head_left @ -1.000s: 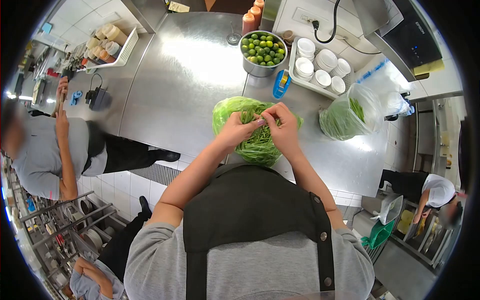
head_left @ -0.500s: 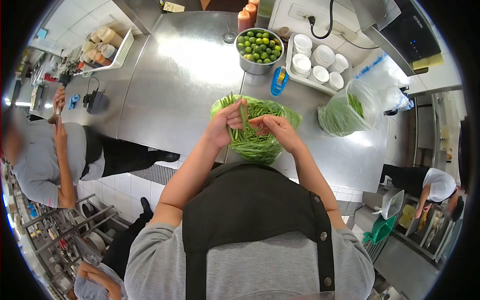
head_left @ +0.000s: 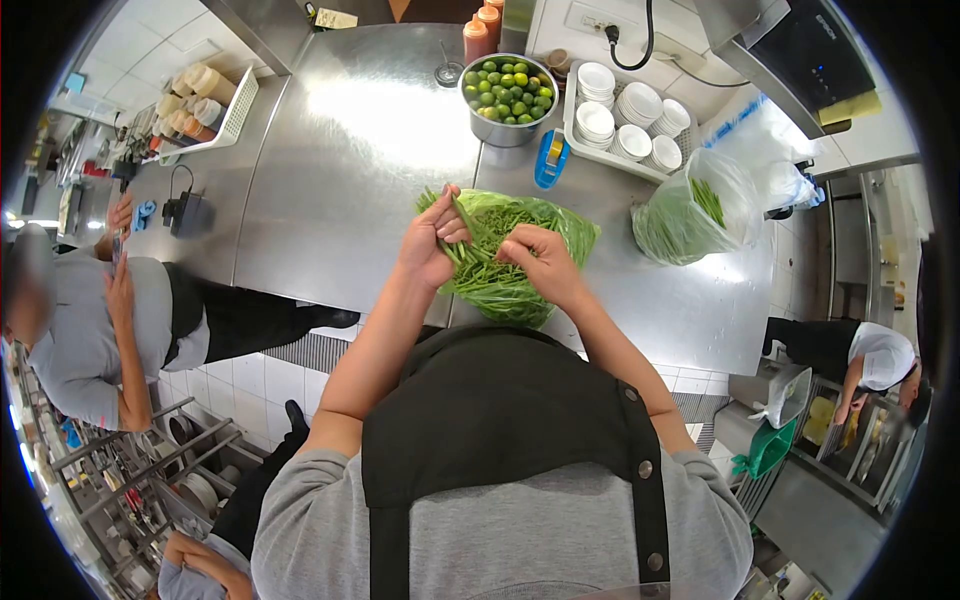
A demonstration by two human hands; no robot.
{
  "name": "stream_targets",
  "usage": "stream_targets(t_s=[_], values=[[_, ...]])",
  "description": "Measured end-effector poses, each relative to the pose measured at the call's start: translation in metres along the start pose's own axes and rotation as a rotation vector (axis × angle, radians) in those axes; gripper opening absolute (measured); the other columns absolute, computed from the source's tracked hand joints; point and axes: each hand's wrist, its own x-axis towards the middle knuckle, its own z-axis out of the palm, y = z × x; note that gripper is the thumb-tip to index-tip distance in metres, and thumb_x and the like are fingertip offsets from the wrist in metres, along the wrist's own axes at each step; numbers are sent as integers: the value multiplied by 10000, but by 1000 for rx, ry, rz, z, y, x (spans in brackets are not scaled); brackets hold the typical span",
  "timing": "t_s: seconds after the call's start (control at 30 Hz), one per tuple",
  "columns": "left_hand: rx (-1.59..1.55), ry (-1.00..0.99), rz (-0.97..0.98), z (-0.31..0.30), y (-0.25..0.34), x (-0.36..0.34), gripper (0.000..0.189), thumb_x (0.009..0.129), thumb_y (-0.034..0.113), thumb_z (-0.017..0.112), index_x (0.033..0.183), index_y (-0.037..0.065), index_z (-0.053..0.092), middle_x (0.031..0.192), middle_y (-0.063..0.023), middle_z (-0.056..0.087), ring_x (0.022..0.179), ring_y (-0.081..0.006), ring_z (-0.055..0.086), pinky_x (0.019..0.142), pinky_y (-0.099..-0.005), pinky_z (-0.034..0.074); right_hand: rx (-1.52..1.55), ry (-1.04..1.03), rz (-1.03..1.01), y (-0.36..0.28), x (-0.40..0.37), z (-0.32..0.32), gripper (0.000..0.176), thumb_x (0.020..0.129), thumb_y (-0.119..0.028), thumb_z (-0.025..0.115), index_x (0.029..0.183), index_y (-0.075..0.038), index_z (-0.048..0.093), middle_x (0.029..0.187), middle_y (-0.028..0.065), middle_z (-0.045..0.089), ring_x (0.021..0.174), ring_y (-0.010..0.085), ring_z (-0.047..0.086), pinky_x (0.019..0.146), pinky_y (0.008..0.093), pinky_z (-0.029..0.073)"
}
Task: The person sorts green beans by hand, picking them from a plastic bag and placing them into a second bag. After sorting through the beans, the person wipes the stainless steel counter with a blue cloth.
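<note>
A bunch of long green beans (head_left: 427, 203) is gripped in my left hand (head_left: 428, 245), fingers wrapped round it, above the left side of an open clear plastic bag (head_left: 575, 235). More green beans (head_left: 500, 222) fill that bag on the steel counter. Over the bag's right part is my right hand (head_left: 543, 265), its fingers curled in close to the beans. What its fingertips hold, if anything, is too small to make out.
Behind the bag stand a steel pot of limes (head_left: 506, 128), a blue tape dispenser (head_left: 550, 160) and a white crate of small dishes (head_left: 615, 148). A second bag of green beans (head_left: 680, 225) is on the right. A co-worker (head_left: 110, 310) stands at left.
My left hand has shifted slightly left with its beans. My right hand has drawn a little away from it, its fingers now more curled.
</note>
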Motion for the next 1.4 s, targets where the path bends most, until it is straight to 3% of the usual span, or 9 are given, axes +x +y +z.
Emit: stream_targets(t_s=[0.3, 0.43, 0.63, 0.73, 0.83, 0.97, 1.1, 1.23, 1.4], values=[[55, 139, 183, -13, -17, 4, 130, 1044, 197, 592, 1061, 74, 633, 627, 87, 370, 530, -38, 358, 490, -199, 345, 918, 652, 603, 75, 1, 9, 215, 938, -119, 590, 793, -9, 706, 738, 31, 648, 681, 122, 590, 620, 268, 468], [182, 64, 218, -18, 16, -7, 145, 1052, 198, 569, 1069, 67, 630, 731, 51, 437, 649, -49, 424, 567, -202, 392, 419, 317, 578, 66, -6, -8, 350, 954, -289, 652, 747, -9, 688, 656, 31, 626, 609, 123, 585, 575, 295, 467], [78, -156, 83, -33, 35, -11, 157, 1064, 177, 519, 1074, 49, 609, 973, -66, 596, 833, -164, 566, 788, -314, 511, -535, -9, 400, 48, 0, 4, 457, 923, -371, 709, 654, -7, 641, 643, 100, 643, 570, 291, 588, 616, 415, 512], [57, 108, 77, -13, 23, -17, 161, 1066, 175, 507, 1071, 41, 596, 1048, -111, 620, 913, -224, 625, 927, -394, 526, -673, -90, 401, 24, 6, 21, 399, 900, -349, 726, 680, -23, 651, 725, 119, 649, 683, 357, 618, 704, 453, 526], [159, 157, 39, -14, 18, -15, 166, 1061, 187, 522, 1061, 33, 582, 1058, -135, 645, 929, -251, 659, 958, -422, 539, -690, -53, -22, 41, 9, 41, 274, 876, -297, 725, 786, -41, 688, 824, 114, 636, 838, 336, 647, 779, 445, 524], [395, 151, 64, -24, 18, -9, 163, 1069, 206, 521, 1077, 47, 554, 874, -55, 593, 801, -189, 623, 888, -400, 549, -871, -167, -335, 80, 18, 69, 179, 807, -170, 687, 967, -93, 703, 956, 49, 630, 1072, 247, 583, 882, 407, 472], [439, 207, 118, -13, 18, -14, 174, 1060, 228, 558, 1012, 61, 548, 756, 3, 499, 660, -123, 509, 723, -328, 520, -968, -384, -194, 68, 26, 63, 257, 807, -87, 662, 1045, -140, 741, 995, 31, 646, 1090, 229, 566, 910, 414, 440], [535, 204, 103, -23, 31, -18, 279, 992, 246, 688, 819, 85, 539, 709, 22, 475, 545, -99, 395, 556, -262, 422, -385, -123, -85, 69, 30, 42, 249, 796, -35, 722, 1028, -112, 770, 980, 44, 669, 944, 222, 625, 840, 360, 489], [825, 284, 113, 0, 6, -20, 185, 909, 209, 778, 903, 52, 681, 678, 40, 545, 532, -60, 415, 498, -236, 378, 127, 172, 60, 38, 26, 4, 233, 855, -6, 755, 1087, -23, 755, 1035, 44, 686, 889, 127, 640, 799, 269, 510]])
